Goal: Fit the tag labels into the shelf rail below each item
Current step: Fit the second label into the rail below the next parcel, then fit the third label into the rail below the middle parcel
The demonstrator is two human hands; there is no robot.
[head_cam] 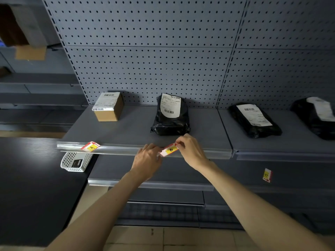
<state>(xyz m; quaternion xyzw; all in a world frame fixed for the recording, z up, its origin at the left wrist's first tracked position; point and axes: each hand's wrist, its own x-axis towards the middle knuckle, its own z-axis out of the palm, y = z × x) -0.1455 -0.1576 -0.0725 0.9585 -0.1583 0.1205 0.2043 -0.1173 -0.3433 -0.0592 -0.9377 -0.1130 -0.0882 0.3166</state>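
Observation:
A red-and-yellow tag label marked B point(169, 150) is held at the clear shelf rail point(117, 148), just below a black mailer bag point(171, 115). My right hand point(191, 151) pinches the label's right end and my left hand point(147, 157) holds its left end. The label is tilted against the rail. Another tag label marked A point(90, 146) sits tilted on the rail at the left, below a cardboard box point(108, 106). A third tag label point(267, 175) lies on the lower shelf at the right.
Two more black mailer bags point(254, 119) point(316, 116) lie on the right shelf section. A white perforated basket point(76, 161) stands on a dark tabletop point(32, 187) at the left. Grey pegboard point(154, 60) backs the shelf. Lower shelves stick out below my arms.

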